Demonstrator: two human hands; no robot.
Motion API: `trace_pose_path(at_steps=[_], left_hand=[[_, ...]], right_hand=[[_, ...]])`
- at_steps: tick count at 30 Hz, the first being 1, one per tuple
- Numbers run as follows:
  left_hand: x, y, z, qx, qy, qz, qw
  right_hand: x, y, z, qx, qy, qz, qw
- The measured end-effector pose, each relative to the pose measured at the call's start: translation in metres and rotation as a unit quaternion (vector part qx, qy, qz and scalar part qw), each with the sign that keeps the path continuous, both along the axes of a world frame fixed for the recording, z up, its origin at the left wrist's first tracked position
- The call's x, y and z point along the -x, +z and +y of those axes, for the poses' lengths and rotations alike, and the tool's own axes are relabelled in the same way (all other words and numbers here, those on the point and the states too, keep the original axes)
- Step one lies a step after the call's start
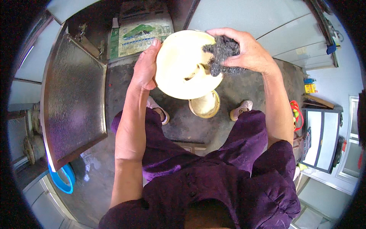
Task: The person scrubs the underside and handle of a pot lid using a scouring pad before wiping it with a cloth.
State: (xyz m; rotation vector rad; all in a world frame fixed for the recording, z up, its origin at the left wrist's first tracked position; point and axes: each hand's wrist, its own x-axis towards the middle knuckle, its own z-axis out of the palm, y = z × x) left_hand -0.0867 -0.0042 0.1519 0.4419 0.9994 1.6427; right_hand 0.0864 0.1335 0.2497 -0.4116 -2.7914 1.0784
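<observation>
A round, pale yellow piece (177,63), perhaps a plastic lid, is held up before me, its broad face overexposed. Near its lower right is a raised part beside a dark opening. My left hand (145,65) grips the left rim, thumb upward. A dark grey, fuzzy scouring pad (226,54) is in my right hand (251,51) and lies against the piece's right side. My right fingertips at the top rim are partly hidden behind the pad and the piece. Below, a small pale yellow bucket (204,104) stands on the floor between my feet, with something whitish inside; the piece covers part of its rim.
An open cabinet door (77,100) stands at the left, a blue plastic basin (64,179) below it. A printed carton (140,35) sits inside the dark cabinet ahead. Pale panels (251,17) rise at upper right. Farther right are a red basket (298,117) and a white-fronted cabinet (320,140).
</observation>
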Motion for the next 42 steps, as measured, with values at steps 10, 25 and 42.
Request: trace_pose_path(at_steps=[10,25,42], left_hand=[[-0.002,-0.003,0.01,-0.139,0.054,-0.131,0.98],[-0.031,-0.014,0.007,-0.134,0.102,-0.015,0.986],[-0.041,-0.012,0.013,-0.07,-0.008,-0.062,0.996]], right_hand=[[-0.031,-0.056,-0.026,0.405,-0.333,0.352,0.775],[-0.019,-0.042,-0.018,0.13,-0.324,0.236,0.907],[0.011,-0.053,-0.011,-0.348,-0.268,0.155,0.885]])
